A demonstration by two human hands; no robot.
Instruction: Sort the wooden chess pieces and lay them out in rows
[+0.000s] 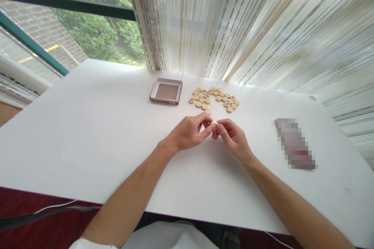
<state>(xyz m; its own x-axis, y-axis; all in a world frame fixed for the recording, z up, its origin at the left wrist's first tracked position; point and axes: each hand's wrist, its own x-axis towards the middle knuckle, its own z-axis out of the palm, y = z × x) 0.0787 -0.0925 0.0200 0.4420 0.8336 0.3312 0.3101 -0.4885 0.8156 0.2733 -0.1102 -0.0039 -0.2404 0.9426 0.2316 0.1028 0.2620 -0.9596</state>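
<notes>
My left hand [189, 131] and my right hand [232, 138] meet over the middle of the white table [87, 132]. Both pinch one small round wooden game piece [214, 123] between their fingertips, just above the tabletop. Beyond the hands lies a group of several similar round wooden pieces [214, 98], flat and touching one another, a few with red or black marks on top. To the left of that group sits a shallow open cardboard box [166, 91], with nothing in it.
A blurred flat object [295, 143] lies on the table to the right of my hands. Striped vertical blinds [248, 27] hang behind the table, and a window [73, 19] is at the back left. A cable [55, 206] runs below the table's near edge.
</notes>
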